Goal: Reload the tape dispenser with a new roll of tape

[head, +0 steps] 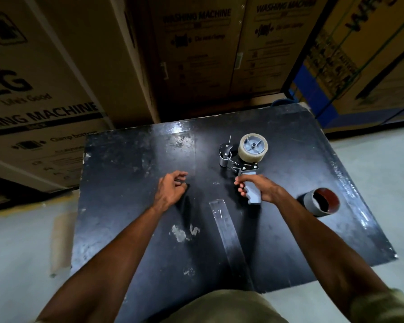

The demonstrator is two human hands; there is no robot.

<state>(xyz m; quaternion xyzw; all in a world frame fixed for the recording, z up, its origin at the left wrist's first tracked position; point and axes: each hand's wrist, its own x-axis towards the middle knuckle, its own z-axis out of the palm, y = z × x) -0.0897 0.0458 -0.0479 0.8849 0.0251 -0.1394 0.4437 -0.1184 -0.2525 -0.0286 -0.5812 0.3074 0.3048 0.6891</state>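
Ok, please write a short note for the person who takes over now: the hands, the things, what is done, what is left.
Right hand: closed on the grey handle of the tape dispenser, which lies on the black table.
Left hand: loosely curled, holding nothing, over the table.
A tape roll already sits on the dispenser's wheel. An empty core lies to the right.
Left: I cannot tell whether the tape is threaded; check this.

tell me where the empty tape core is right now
In the head view, the empty tape core lies on its side near the right edge of the black table, right of the right hand.
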